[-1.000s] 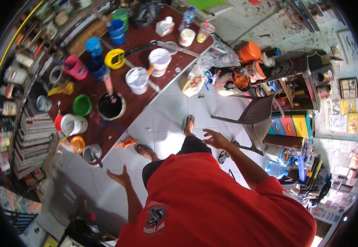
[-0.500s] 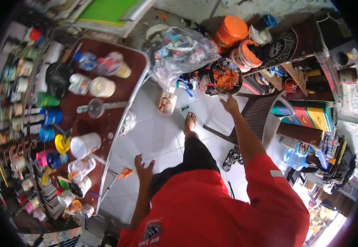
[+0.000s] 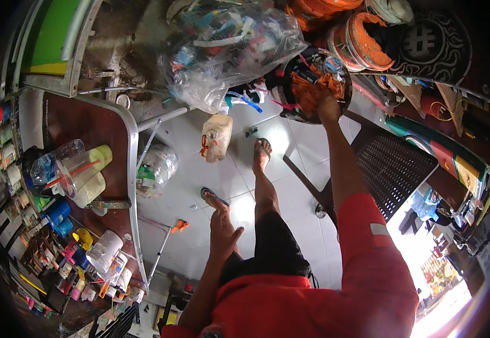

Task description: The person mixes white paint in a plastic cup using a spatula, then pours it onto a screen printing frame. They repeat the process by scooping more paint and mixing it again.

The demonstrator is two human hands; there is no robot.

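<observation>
My right hand (image 3: 329,106) reaches to the orange rags (image 3: 304,90) piled in a dark round container (image 3: 290,112) with small items among them. My fingertips are against or among the rags; whether they grip is unclear. My left hand (image 3: 225,234) hangs low in front of my leg with its thumb apart, holding nothing. Beside the container lies a big clear plastic bag (image 3: 228,45) of scraps. An off-white plastic jug (image 3: 218,141) stands on the tiled floor near my sandalled feet.
A dark-red table (image 3: 121,225) on the left carries paint tubs, cups and bottles. A clear bundle (image 3: 157,169) lies beside it. A dark plastic chair (image 3: 386,174) stands right of me. Orange-stained buckets (image 3: 363,39) and a cluttered shelf (image 3: 448,107) are at upper right.
The view has turned right and moved toward the scrap bag and buckets. My right arm has stretched forward into the container of rags. My left hand remains low.
</observation>
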